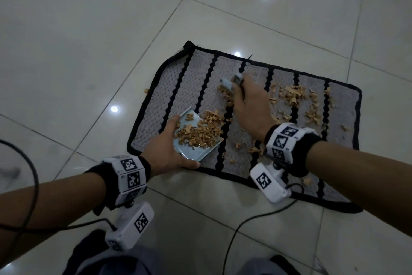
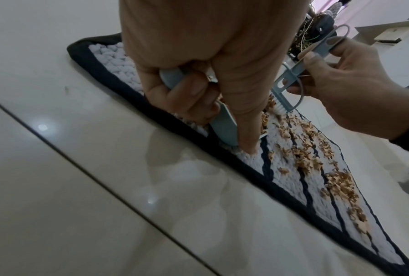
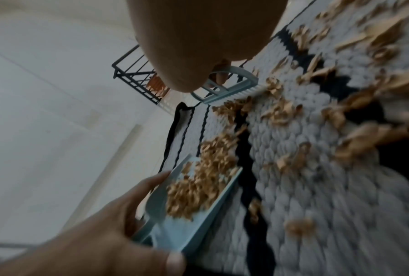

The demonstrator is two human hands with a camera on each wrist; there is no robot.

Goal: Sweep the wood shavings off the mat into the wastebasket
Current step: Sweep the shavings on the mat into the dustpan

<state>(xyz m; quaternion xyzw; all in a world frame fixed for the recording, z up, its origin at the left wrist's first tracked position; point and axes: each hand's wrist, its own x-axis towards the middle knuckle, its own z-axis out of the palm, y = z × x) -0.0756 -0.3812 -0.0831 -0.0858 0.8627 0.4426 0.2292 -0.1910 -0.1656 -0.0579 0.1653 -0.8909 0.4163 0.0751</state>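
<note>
Meanwhile left grip (image 1: 169,147) clasps laden dustpan (image 1: 191,150), right grip (image 1: 249,105) brush (image 2: 293,78); perhaps wire basket (image 3: 137,78) beyond mat (image 1: 169,87).

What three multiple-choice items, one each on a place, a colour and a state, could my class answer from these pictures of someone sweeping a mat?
1. Where does the dustpan rest?
A. on the mat's left part
B. on the bare tiles
C. inside a basket

2. What colour are the mat's stripes?
A. red
B. black
C. green

3. What state is the dustpan in?
A. empty
B. upside down
C. partly loaded with wood shavings

Answers:
1 A: the head view shows the pan's lip lying on the mat near its left end, gripped by the left hand.
2 B: dark wavy bands cross the grey weave.
3 C: a tan heap sits in the pan, while more shavings lie by the brush in the right hand.
</note>
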